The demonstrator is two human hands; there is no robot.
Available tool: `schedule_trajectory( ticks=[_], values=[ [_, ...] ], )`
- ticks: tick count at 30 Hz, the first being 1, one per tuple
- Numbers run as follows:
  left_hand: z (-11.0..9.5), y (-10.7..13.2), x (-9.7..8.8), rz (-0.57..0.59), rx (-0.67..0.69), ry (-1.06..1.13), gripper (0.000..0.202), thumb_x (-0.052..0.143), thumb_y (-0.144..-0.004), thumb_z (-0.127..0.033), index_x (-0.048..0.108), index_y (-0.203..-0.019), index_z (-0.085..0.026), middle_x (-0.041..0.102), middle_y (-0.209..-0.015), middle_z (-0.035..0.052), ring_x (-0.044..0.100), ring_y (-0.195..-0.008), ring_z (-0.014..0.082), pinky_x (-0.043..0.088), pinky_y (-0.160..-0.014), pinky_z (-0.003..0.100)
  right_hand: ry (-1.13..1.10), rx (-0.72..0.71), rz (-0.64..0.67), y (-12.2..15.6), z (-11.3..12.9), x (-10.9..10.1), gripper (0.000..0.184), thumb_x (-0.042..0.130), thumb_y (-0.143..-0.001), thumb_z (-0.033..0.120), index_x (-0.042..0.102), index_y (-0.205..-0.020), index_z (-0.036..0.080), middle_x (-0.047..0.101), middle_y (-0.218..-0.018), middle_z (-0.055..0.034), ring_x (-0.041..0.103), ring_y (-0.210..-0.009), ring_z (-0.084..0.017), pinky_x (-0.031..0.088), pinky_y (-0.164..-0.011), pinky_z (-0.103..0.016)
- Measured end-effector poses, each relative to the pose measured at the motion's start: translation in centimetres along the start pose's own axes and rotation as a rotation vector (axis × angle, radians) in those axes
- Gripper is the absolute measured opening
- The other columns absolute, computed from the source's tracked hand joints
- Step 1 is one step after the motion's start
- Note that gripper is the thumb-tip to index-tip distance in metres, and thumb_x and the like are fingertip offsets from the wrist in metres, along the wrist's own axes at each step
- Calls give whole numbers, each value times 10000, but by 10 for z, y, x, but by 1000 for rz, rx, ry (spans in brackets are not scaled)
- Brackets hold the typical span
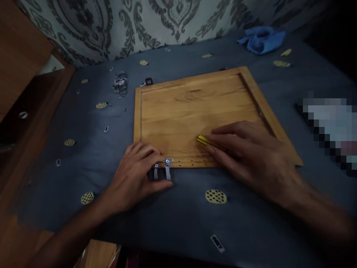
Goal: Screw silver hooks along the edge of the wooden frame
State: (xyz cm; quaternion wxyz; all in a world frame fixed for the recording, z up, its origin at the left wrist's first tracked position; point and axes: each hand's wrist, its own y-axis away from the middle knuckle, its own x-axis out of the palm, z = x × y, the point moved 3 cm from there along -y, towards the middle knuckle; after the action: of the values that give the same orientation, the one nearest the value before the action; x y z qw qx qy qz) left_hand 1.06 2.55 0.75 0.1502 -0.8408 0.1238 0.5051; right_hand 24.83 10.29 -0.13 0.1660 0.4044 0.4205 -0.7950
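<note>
A framed wooden board lies flat on the blue cloth. Along its near edge runs a row of small dark holes. Two metal hooks with cross-head screws are fixed at the near left corner, their arms sticking out past the edge. My left hand curls around that corner, forefinger against the hook plate and thumb below. Above the board's near right part, my right hand pinches a yellow-and-black tool. Most of the tool is hidden by my fingers, so its exact kind is unclear.
Several loose metal hooks and a few small screws lie left of the board. A dark square piece sits at the far edge. A crumpled blue cloth lies at back right, a blurred-out device at right.
</note>
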Motion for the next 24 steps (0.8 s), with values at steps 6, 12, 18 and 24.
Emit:
schedule_trajectory(
  ticks=[6,12,18,24],
  values=[
    [2,0,4,-2,-35,1,369,881,-771,-401,678,-1015,-212,693,-1041,32,613,-995,253,447,-893,429,-246,-123,98,-12,27,15,153,551,-1000,173,703,-1009,186,710,-954,-92,688,-855,-206,598,-713,-341],
    [0,-2,5,21,-89,84,411,925,-707,-411,681,-981,-225,693,-1055,21,612,-1021,260,438,-935,445,-229,-189,347,-54,34,39,228,491,-1014,179,717,-1021,149,715,-1010,-114,691,-900,-227,607,-774,-373],
    [2,-4,7,15,-150,126,471,954,-640,-462,697,-951,-219,695,-1085,21,600,-1073,290,432,-940,461,-217,-199,419,-107,31,78,237,482,-1002,155,711,-1060,162,711,-1085,-110,680,-990,-215,575,-877,-364],
    [5,-4,10,37,-165,86,484,936,-641,-525,693,-892,-191,678,-1024,28,600,-1032,277,440,-938,453,-79,-142,426,-168,29,129,211,526,-1033,220,666,-1162,130,681,-1172,-108,660,-1085,-217,560,-956,-421]
  ],
)
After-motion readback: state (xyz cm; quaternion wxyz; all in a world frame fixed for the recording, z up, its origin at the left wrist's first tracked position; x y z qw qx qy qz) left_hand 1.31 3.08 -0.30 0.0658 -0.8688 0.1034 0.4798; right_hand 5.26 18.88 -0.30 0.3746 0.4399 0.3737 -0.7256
